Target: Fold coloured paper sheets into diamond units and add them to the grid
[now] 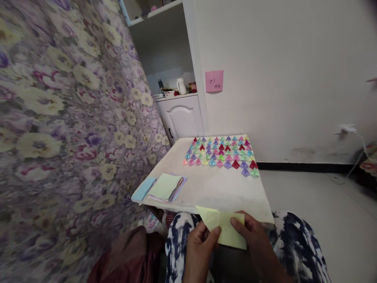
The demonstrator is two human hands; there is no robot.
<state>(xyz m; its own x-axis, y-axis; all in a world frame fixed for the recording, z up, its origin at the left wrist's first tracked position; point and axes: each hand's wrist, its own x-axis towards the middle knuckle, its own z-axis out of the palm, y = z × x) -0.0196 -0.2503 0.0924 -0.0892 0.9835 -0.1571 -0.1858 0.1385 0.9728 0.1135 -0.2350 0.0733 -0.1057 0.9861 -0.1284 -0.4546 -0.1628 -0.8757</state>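
A partly folded sheet of yellow paper (232, 232) is held over my lap, just off the table's front edge. Its left end narrows into a folded flap, while the right end is squared. My left hand (200, 239) pinches the folded left part, thumb on top. On the right part, my right hand (250, 232) grips the sheet with its thumb on the face and fingers behind. Rows of small folded paper pieces (220, 152) in many colours lie along the table's far side.
On the cloth-covered table (206, 188), a stack of coloured paper (166, 186) lies front left beside blue sheets (144, 188). A pink note (214, 81) is stuck to the wall. Floral fabric (73, 118) hangs at the left; a white cabinet (184, 117) stands behind.
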